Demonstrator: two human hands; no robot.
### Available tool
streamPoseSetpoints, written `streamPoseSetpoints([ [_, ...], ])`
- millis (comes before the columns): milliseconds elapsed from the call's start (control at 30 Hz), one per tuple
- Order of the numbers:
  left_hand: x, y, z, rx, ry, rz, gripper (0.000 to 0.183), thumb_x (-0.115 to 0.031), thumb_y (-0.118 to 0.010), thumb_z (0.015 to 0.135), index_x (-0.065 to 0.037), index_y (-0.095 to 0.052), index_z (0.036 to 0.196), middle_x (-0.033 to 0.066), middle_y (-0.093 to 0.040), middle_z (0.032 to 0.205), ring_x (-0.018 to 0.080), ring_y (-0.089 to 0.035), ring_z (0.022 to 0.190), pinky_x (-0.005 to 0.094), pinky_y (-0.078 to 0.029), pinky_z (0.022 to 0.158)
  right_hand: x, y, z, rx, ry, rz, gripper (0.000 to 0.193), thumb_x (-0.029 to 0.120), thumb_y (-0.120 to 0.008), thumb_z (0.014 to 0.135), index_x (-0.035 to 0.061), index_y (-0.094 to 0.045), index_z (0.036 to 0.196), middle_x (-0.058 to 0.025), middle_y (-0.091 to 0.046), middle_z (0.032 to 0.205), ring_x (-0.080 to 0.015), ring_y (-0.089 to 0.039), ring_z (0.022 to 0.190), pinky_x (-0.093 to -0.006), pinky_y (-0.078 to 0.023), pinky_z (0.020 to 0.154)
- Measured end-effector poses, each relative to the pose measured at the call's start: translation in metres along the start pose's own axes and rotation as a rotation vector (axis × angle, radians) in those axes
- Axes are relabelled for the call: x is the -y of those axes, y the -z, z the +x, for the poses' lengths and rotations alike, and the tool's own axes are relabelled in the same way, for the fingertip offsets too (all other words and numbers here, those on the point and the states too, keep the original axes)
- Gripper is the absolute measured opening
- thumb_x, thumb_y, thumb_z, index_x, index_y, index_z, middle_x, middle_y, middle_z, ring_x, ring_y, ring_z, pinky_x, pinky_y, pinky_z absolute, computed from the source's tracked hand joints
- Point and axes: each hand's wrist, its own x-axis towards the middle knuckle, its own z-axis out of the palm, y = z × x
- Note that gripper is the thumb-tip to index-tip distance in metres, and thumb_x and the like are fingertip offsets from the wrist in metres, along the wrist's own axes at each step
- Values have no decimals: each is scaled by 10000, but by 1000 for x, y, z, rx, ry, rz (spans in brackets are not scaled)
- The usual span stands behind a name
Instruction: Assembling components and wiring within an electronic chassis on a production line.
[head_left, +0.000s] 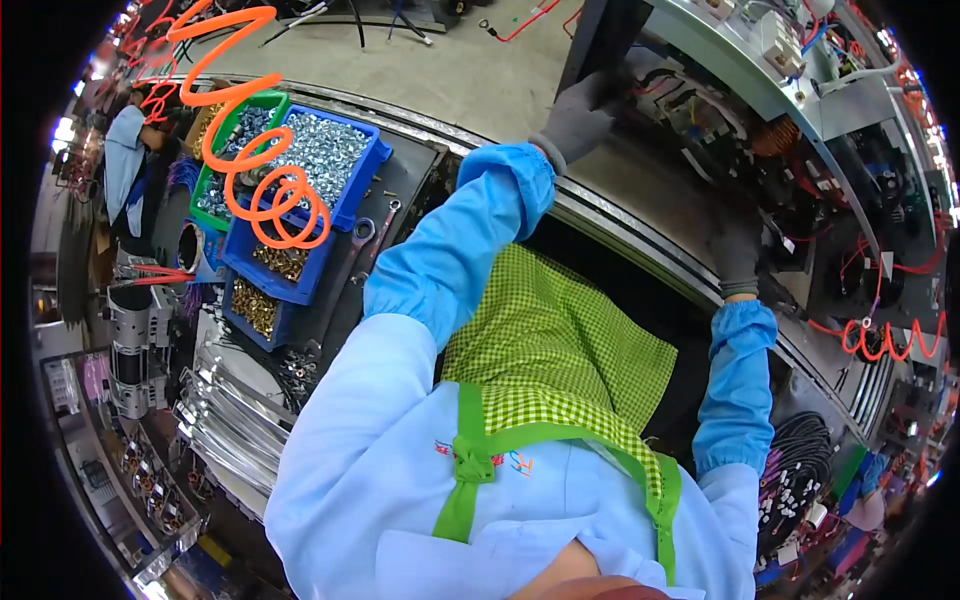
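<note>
My left hand [577,122] wears a grey glove and reaches to the near left side of an open metal cabinet [850,175]. Its fingertips fade into the dark by the cabinet's upright edge, so their grip is unclear. Lower and to the right, my right hand [738,248], also gloved in grey, is inside the shadowed front of the cabinet. Its fingers are lost in the dark. Circuit boards, red wires and a copper coil [776,138] fill the cabinet beyond the hands. Blue sleeve covers [440,245] run up both forearms.
At left, a blue bin [330,150] and a green bin [275,100] hold nuts and bolts; smaller blue bins hold brass fasteners. An orange coiled hose [235,95] hangs over them. Wrenches [360,240] lie alongside. A metal rail [640,230] crosses before me. Black cables [800,450] lie right.
</note>
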Motion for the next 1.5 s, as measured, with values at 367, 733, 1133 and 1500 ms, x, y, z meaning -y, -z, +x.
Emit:
streamPoseSetpoints([
  [367, 9, 4, -15, 44, 117, -204, 303, -164, -599, 902, -28, -542, 1167, 79, -615, 1030, 156, -565, 962, 287, -461, 858, 102, 63, 127, -107, -326, 570, 270, 243, -459, 942, 58, -572, 1102, -208, -621, 967, -395, -597, 836, -480, -473, 722],
  [733, -2, 11, -16, 52, 151, -298, 308, -158, -602, 902, -20, -555, 1173, 89, -628, 1050, 162, -575, 988, 300, -469, 876, 101, 46, 129, -131, -227, 572, 303, 229, -477, 925, 89, -590, 1169, -187, -629, 986, -379, -590, 875, -472, -468, 759],
  [1133, -3, 14, -11, 122, 212, -246, 359, -182, -626, 889, -21, -554, 1202, 94, -618, 1103, 177, -568, 1039, 303, -464, 906, 102, 46, 131, -206, -254, 794, 292, 204, -501, 907, 99, -629, 1147, -181, -628, 1057, -369, -595, 930, -438, -469, 788],
  [1500, -12, 22, 9, 246, -40, 111, 305, -160, -634, 841, -86, -629, 1137, 117, -655, 1071, 238, -618, 994, 334, -475, 902, 92, 60, 115, -221, -261, 751, 313, 231, -530, 906, 86, -617, 1170, -182, -623, 1103, -374, -595, 991, -403, -473, 847],
])
